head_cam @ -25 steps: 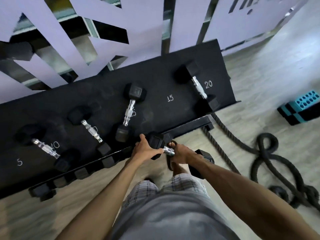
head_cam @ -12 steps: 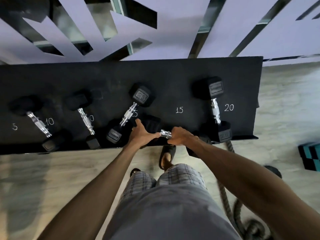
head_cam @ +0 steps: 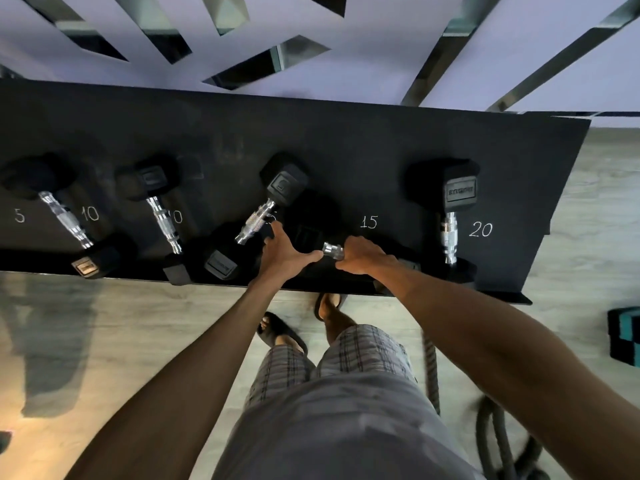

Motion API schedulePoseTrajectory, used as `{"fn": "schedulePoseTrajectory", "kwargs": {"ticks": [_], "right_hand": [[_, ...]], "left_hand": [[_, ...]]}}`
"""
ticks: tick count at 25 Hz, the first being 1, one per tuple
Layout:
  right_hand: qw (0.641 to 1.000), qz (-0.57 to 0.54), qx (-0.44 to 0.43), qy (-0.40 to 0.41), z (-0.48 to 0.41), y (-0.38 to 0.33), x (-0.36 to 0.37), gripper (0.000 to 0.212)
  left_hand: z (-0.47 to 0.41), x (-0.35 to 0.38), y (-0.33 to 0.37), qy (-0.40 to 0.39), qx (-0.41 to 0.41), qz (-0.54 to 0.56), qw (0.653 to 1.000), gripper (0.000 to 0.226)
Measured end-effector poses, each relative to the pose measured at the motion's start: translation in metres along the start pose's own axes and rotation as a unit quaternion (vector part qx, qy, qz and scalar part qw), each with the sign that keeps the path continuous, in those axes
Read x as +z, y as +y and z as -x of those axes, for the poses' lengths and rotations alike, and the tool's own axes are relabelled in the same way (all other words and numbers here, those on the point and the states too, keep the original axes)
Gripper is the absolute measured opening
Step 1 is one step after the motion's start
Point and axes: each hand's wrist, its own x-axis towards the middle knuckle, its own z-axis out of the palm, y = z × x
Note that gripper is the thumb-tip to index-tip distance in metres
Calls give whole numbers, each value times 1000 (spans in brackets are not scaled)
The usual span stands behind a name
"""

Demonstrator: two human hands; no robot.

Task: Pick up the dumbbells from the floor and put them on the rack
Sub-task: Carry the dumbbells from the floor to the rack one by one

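A black hex dumbbell (head_cam: 311, 233) with a chrome handle lies over the front part of the black rack shelf (head_cam: 363, 147), left of the chalked 15. My right hand (head_cam: 363, 259) grips its chrome handle. My left hand (head_cam: 285, 254) rests spread on its far black head, thumb reaching to the handle. Several other dumbbells sit on the shelf: one near the 5 and 10 marks (head_cam: 65, 220), one to its right (head_cam: 162, 220), one just left of my hands (head_cam: 258, 220), and one by the 20 mark (head_cam: 450, 230).
A thick black rope (head_cam: 491, 434) lies coiled on the wood floor at lower right. A teal and black block (head_cam: 625, 336) sits at the right edge. My feet in sandals (head_cam: 280, 332) stand close to the shelf's front edge. A patterned wall runs behind the rack.
The dumbbell has gone from in front of the rack's edge up onto the shelf, both hands still on it. The view has swung square to the rack.
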Motion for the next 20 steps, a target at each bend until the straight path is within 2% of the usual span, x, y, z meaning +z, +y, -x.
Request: {"fn": "schedulePoseTrajectory", "kwargs": {"ticks": [16, 20], "right_hand": [[1000, -18, 0, -24, -9, 1, 12, 19], [999, -27, -13, -21, -2, 3, 13, 22]], "left_hand": [[-15, 10, -23, 12, 23, 51, 998, 90], [-10, 9, -21, 12, 11, 33, 999, 94]]}}
